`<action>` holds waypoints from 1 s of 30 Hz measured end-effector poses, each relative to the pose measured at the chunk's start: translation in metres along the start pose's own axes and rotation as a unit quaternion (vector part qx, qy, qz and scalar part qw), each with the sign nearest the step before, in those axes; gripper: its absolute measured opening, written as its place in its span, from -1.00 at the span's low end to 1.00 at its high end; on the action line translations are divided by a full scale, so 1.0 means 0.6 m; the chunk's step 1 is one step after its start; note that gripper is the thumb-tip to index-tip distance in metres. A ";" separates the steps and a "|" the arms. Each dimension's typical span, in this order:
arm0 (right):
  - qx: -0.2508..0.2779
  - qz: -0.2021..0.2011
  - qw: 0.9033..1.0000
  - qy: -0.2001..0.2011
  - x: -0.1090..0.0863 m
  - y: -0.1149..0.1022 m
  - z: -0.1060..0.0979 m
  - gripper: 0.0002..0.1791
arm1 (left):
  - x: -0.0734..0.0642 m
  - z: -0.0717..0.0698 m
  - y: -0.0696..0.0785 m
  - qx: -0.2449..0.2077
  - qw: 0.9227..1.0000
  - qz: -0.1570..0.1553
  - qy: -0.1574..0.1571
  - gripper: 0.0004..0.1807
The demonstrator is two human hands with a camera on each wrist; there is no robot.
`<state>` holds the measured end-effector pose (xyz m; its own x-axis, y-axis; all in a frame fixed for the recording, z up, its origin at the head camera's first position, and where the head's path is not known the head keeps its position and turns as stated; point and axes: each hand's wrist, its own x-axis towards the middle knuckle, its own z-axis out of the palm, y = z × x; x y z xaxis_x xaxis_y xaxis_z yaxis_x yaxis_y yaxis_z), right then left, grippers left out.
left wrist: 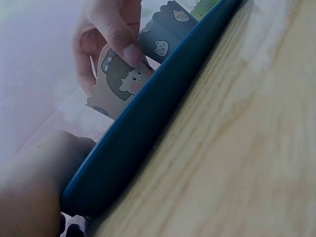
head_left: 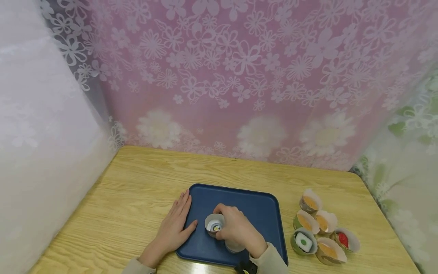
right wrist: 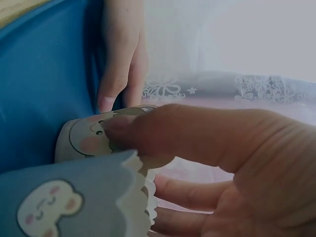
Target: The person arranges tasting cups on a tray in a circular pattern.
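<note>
Pink flowered curtain [head_left: 239,76] hung behind a wood-grain table [head_left: 154,175]; pale drapery seen at both sides. Near table edge cut off by the frame, as are both forearms. A second cup [left wrist: 165,37], grey with bear prints, is largely covered by the right hand [head_left: 239,228] from above; its contents cannot be made out. A girl-print cup [left wrist: 123,84] is pinched at its rim by right thumb and fingers, over the near half of the blue tray [head_left: 260,213]; something small, yellow and pale is seen inside. Left hand [head_left: 174,230] is laid, fingers extended, along the tray's left edge. Beyond the tray's right edge, six paper cups are clustered: orange filling is seen in four [head_left: 331,260], a white block with green spot in one [head_left: 297,248], something red in another [head_left: 354,243].
</note>
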<state>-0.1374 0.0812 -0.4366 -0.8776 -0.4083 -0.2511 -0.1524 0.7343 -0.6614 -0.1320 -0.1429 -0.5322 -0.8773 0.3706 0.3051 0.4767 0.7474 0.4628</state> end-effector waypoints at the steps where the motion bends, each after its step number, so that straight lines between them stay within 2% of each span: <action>1: 0.001 0.005 1.000 -0.003 0.000 -0.001 0.000 -0.50 | 0.000 0.000 0.000 0.000 1.000 0.000 0.001 -0.14; 15: -0.012 0.028 0.999 -0.024 -0.004 -0.009 0.003 -0.40 | 0.000 0.001 0.000 -0.001 1.000 -0.002 0.003 -0.15; 23: 0.015 -0.033 0.999 -0.039 -0.016 0.002 -0.018 -0.28 | 0.000 0.002 -0.001 0.004 1.000 -0.002 0.005 -0.14; 30: -0.015 -0.053 0.997 -0.052 -0.018 -0.002 -0.019 -0.41 | 0.000 0.002 0.000 0.008 1.000 -0.003 -0.001 -0.15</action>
<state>-0.1328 0.0913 -0.4250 -0.8043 -0.5377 -0.2530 -0.2577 0.6993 -0.6667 -0.1322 -0.1425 -0.5333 -0.8798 0.3681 0.3008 0.4713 0.7577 0.4514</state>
